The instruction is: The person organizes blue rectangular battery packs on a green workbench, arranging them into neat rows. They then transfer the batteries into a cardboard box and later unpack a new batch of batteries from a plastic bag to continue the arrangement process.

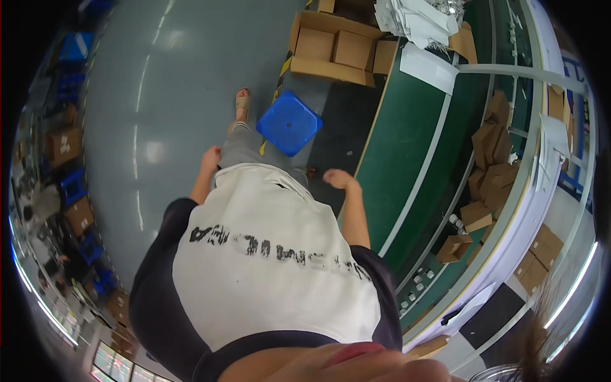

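Note:
My left hand [211,158] hangs beside my left thigh, against the grey trousers [239,145]. Its fingers are small and partly turned from view, so I cannot make out how they are bent. On the other side, my right hand [340,179] is held in front of my body, close to the edge of a long green-topped bench [407,127]. Those fingers look loosely curled in, with nothing visible in them. A blue square plastic stool [289,123] stands on the floor ahead, between my forward foot [242,100] and the bench.
Beyond the stool sits an open cardboard box [334,48]. White sheets [417,25] are piled at the bench's far end. A metal frame post [522,71] crosses over the bench, and several small cartons [493,143] lie along its right side. Yellow-black tape [278,89] marks the floor.

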Tool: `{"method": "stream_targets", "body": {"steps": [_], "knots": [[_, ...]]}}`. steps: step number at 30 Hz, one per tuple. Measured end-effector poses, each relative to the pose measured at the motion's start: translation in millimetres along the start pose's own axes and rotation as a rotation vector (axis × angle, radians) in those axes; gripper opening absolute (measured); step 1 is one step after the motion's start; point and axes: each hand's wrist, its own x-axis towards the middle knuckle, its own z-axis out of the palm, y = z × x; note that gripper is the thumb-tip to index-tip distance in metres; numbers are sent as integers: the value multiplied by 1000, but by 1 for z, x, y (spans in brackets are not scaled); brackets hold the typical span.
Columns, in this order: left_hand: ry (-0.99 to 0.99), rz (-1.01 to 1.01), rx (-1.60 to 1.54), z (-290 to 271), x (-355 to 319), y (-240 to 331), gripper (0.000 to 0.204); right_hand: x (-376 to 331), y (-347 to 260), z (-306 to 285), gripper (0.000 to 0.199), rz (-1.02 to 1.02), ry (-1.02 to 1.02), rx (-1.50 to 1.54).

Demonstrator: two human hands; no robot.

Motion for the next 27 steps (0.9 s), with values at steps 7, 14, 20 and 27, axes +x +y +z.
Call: {"method": "stream_targets", "body": {"steps": [7, 14, 20, 27], "knots": [[21, 314, -48, -54, 156, 151, 14, 154, -77, 20, 30, 698, 383, 476], [-475, 654, -181, 43, 281, 321, 22, 213, 24, -183, 37, 698, 581, 902], [-456, 519, 34, 131, 400, 432, 49, 298, 269, -242, 45, 998, 721, 567], [-390, 202, -409, 230, 448, 467, 82, 353, 311, -232, 57, 1241, 849, 216]]}}
